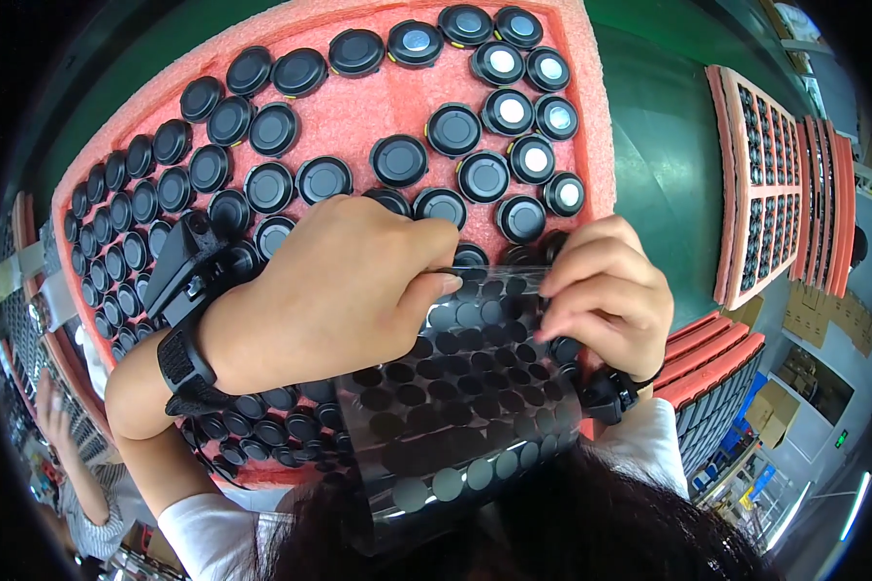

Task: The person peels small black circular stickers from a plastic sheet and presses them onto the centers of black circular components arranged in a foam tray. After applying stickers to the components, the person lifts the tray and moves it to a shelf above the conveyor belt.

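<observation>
A clear, bendy sheet of round dark stickers [465, 412] hangs over the near part of a pink foam tray [397, 92], curving down toward me. My left hand [358, 276] pinches its far left corner between thumb and curled forefinger. At the far right edge of the sheet, my right hand [610, 290] has its fingers bent against the film; its fingertips are slightly blurred. Black round pucks [397, 160] fill much of the tray beneath and around both hands. Several pucks at the far right bear a shiny pale disc [533, 160] on top.
The tray lies on a green tabletop [649, 174]. To the right stand foam trays of black parts [765, 194] and stacked pink trays [707, 363]. Cartons [824, 315] lie beyond. At the left edge another person's hand [53, 412] shows. Black strapped devices [189, 276] sit on my wrists.
</observation>
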Demonstrator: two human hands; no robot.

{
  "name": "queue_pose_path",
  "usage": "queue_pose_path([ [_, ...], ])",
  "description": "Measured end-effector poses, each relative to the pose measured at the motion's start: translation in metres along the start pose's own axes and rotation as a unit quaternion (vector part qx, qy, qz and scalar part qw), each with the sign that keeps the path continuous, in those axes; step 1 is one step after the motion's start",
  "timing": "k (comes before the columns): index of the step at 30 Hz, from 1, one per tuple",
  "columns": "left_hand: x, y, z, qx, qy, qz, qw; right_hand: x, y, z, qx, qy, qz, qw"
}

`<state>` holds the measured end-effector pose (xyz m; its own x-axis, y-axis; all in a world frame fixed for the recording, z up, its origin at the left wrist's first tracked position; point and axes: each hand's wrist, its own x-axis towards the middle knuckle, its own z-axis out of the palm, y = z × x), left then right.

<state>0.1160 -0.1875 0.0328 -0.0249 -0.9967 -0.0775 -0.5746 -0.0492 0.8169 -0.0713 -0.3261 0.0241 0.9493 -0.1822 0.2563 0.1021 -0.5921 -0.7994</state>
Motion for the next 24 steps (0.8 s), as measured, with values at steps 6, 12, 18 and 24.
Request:
queue_pose_path([
  [6, 0.001, -0.001, -0.001, -0.005, -0.008, 0.005, 1.000, -0.035, -0.006, 0.005, 0.113, 0.140, 0.149, 0.972],
  [12, 0.001, -0.002, -0.001, -0.015, 0.000, 0.003, 1.000, -0.045, -0.007, 0.014, 0.109, 0.191, 0.218, 0.951],
  [18, 0.002, 0.003, -0.002, -0.026, -0.020, -0.030, 0.999, -0.048, -0.005, 0.016, 0.088, 0.195, 0.215, 0.953],
  [24, 0.001, 0.002, 0.000, -0.030, -0.013, -0.031, 0.999, -0.048, -0.004, 0.017, 0.064, 0.189, 0.214, 0.956],
])
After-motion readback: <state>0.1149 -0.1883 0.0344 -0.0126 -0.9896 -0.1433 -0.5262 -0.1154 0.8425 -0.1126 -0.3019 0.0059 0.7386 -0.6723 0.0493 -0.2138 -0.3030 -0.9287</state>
